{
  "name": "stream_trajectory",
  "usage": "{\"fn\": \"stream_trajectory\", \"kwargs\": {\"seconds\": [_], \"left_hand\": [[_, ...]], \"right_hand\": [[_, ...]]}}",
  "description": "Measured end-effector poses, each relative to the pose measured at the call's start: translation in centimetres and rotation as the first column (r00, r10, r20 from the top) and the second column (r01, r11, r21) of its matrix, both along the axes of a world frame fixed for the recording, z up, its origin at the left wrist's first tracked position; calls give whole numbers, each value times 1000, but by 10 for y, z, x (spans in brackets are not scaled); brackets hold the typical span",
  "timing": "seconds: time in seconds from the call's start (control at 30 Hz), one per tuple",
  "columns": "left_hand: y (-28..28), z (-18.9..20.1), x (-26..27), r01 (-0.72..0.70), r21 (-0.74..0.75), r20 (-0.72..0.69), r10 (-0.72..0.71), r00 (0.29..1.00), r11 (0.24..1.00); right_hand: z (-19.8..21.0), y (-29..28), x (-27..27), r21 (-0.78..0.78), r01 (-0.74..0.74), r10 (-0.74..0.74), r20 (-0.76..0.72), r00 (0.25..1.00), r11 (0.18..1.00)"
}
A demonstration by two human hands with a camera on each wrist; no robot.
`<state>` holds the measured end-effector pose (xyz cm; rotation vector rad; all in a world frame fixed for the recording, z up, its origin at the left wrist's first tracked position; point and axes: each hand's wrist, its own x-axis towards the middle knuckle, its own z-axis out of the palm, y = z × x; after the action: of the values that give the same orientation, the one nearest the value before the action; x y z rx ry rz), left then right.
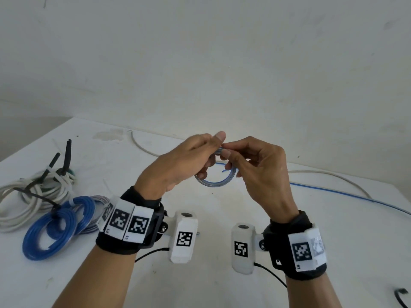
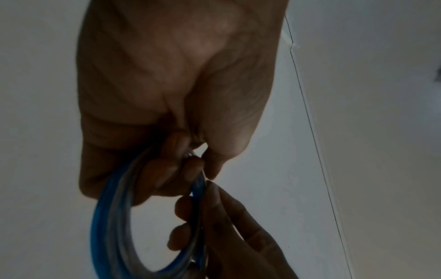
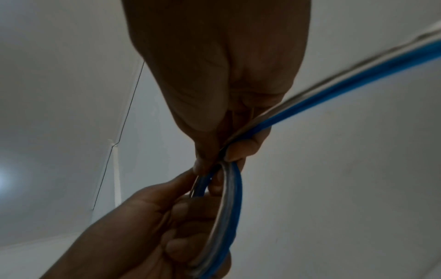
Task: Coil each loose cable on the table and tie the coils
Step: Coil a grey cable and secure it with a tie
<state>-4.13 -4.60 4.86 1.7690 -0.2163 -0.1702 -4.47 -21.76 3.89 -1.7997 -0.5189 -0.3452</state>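
Both hands are raised above the white table [image 1: 222, 218] and meet at a small coil of blue and clear cable [image 1: 214, 182]. My left hand [image 1: 195, 156] pinches the coil's top between thumb and fingers; its loops [image 2: 112, 217] hang below the palm. My right hand [image 1: 244, 161] grips the same cable beside it, fingers curled round the strand [image 3: 310, 98]. The uncoiled tail [image 1: 347, 194] trails to the right across the table. A short blue end [image 1: 224, 171] sticks out inside the loop.
At the left lie tied coils: blue ones [image 1: 57, 227], a striped one [image 1: 97, 198] and a white bundle [image 1: 26, 196] with black ties. A loose white cable [image 1: 333, 174] curves along the back. A black cable end [image 1: 400, 296] shows at bottom right.
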Motion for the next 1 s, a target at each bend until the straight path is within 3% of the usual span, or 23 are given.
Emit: {"fn": "stream_trajectory", "kwargs": {"seconds": [0.1,0.17,0.33,0.47,0.67,0.83,0.9,1.0], "left_hand": [[-6,3,-3,20,71,23,-22,999,997],[-8,6,-4,12,42,33,-14,999,999],[-5,10,-1,-67,-210,36,77,996,975],[2,15,1,-136,-486,-20,144,989,864],[-2,16,-1,-89,-642,0,116,993,762],[1,16,1,-50,-552,70,106,992,832],[3,16,1,-50,-420,145,122,982,906],[2,15,-3,-30,-238,120,60,991,971]], "right_hand": [[1,-3,-1,-13,25,-25,25,999,1000],[3,-3,-2,15,36,-37,46,998,999],[4,0,-1,200,72,-84,53,995,977],[3,5,-1,299,49,-53,5,999,953],[-1,24,-9,405,65,-75,7,997,912],[4,13,-8,353,70,-94,51,994,933],[7,7,-7,295,63,-86,67,994,953],[9,-1,-6,173,44,-55,60,997,984]]}}
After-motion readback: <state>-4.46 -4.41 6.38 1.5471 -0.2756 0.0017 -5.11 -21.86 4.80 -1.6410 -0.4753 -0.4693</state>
